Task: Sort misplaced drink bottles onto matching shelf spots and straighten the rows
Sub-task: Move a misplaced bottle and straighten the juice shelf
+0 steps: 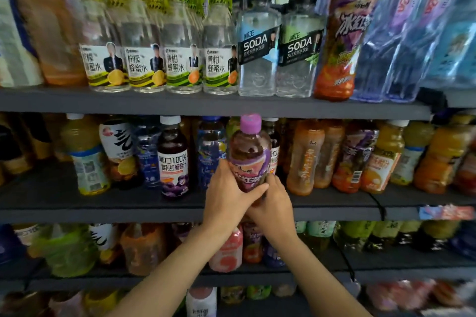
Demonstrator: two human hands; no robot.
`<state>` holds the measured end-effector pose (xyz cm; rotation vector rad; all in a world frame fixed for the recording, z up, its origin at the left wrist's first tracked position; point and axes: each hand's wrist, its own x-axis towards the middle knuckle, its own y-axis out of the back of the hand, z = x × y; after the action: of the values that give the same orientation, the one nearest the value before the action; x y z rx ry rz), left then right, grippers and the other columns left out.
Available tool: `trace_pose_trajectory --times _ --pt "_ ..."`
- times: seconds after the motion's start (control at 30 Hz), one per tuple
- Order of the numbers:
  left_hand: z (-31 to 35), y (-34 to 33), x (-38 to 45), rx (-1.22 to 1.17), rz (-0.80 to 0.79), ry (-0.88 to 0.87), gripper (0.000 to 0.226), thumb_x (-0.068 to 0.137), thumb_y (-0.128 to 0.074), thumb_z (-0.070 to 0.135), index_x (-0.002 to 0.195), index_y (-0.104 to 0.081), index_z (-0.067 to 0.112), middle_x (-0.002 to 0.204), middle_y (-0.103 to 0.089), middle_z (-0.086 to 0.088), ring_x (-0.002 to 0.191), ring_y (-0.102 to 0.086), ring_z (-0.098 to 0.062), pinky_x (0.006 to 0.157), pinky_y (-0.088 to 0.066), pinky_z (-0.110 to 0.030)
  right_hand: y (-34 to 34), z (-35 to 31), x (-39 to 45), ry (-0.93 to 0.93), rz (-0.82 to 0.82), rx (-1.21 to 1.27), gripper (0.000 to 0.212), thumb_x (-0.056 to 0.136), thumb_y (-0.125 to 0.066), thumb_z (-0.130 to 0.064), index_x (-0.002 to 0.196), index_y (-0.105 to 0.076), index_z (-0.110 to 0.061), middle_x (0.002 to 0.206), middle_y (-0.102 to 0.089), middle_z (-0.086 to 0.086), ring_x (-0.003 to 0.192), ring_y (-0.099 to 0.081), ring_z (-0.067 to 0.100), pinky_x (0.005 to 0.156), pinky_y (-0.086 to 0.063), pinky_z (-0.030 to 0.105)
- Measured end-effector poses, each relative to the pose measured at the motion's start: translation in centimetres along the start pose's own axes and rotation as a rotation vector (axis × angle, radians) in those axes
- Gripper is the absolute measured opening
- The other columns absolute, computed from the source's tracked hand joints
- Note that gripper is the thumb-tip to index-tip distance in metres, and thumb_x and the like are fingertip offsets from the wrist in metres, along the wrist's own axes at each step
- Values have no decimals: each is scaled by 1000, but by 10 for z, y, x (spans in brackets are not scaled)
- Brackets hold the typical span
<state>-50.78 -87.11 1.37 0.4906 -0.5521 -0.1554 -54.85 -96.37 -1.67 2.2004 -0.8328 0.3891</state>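
Bottle (249, 159) was upright before the middle shelf (103, 210) | left hand (226, 195) and right hand (273, 203) both wrapped its lower body | likely full, heavyish, slick label; low two-handed hold looked secure

head | worn, faces forward and slightly down | close to drink shelves (206, 107)

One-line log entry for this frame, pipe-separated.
left hand: holds tea bottle | right hand: holds same bottle low | bottle: upright, purple cap, before middle shelf | phase: carrying
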Motion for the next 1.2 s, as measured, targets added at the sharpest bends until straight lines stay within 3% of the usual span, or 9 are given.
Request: trace_pose_trajectory --times 0.13,0.23,0.33,0.5,0.67,0.77,0.9,1.03,1.2 --pt "12 -12 1 -53 -164 -108 70 67 -78 44 123 -42 22 115 -54 10 110 -50 -6 88 -38 -18 25 16 -5 -1 88 -73 57 66 -58 -52 110 -54 -16 103 -53 -3 100 -51 19 76 -47 34" --pt "27 -24 9 -187 -398 -130 59 71 -78 37 116 -42 28 112 -53 19 107 -51 1 84 -38 -7 53 32 -2 -11 141 -69 66 65 -61 -56 117 -54 -15 109 -55 -2 104 -52 15 78 -48 33" --pt "30 -50 21 -271 -497 -46 61 73 -77 32 122 -41 24 121 -51 10 115 -49 -4 96 -38 -14 83 56 4 -57 168 -111 55 69 -74 -40 112 -54 -12 106 -57 2 104 -54 20 78 -50 38" --pt "34 -111 42 -170 -385 126 85 72 -76 40 139 -34 9 139 -45 -6 127 -43 -20 107 -36 -37 136 98 15 -115 195 -166 50 71 -78 -30 108 -52 -10 103 -57 6 100 -55 23 76 -45 33" --pt "58 -155 53 -58 -194 178 75 74 -76 38 130 -38 8 127 -54 -7 118 -52 -26 91 -41 -32 162 134 31 -161 131 -188 56 72 -77 -32 115 -50 -9 111 -58 7 104 -56 25 82 -48 38" --pt "66 -166 59 22 -101 228 65 77 -73 36 127 -40 9 125 -55 -8 115 -54 -27 90 -42 -33 166 151 37 -159 94 -194 54 71 -78 -33 112 -51 -10 111 -58 6 103 -56 24 80 -48 36" --pt "57 -157 62 39 -109 222 58 76 -75 31 123 -47 12 119 -61 -7 111 -57 -24 87 -42 -30 164 160 42 -117 72 -183 57 71 -78 -33 115 -51 -9 109 -56 4 103 -54 22 80 -46 33" --pt "46 -131 54 7 -91 210 56 74 -78 26 121 -50 15 113 -64 -4 109 -57 -22 82 -38 -24 155 157 42 -99 28 -158 54 72 -77 -32 114 -51 -11 103 -54 -2 96 -54 14 74 -39 23" --pt "39 -120 46 10 -74 208 55 67 -81 33 113 -56 18 102 -66 2 100 -61 -19 83 -46 -29 132 147 47 -137 -29 -165 52 69 -74 -43 105 -51 -13 98 -55 -2 94 -59 21 73 -49 34"
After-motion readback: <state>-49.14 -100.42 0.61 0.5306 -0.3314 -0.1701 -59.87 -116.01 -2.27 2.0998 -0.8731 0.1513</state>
